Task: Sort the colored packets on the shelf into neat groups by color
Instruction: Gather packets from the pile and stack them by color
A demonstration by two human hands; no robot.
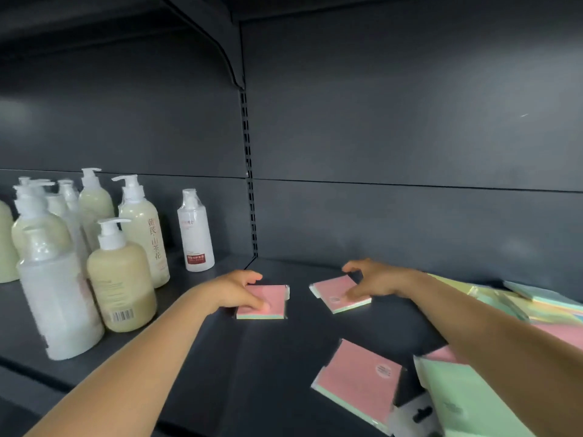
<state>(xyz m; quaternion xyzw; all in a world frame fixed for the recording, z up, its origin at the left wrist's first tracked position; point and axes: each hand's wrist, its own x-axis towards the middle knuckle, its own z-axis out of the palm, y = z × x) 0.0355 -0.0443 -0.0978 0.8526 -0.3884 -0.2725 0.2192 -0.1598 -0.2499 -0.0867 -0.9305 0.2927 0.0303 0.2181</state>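
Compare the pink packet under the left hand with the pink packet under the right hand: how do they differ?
The left hand's pink packet lies roughly square to the shelf edge; the right hand's pink packet is turned at an angle. The left hand grips its packet from the left side; the right hand grips its packet from the right. Both lie flat, pink face up.

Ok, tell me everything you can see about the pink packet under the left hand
The pink packet is a flat, roughly square pack lying face up on the dark shelf, near the back wall. Its top is pink, with a pale green layer showing along the front edge and a clear, glossy wrapper catching light at the right side. The left hand grips its left side, thumb pressed on top. It touches no other packet.
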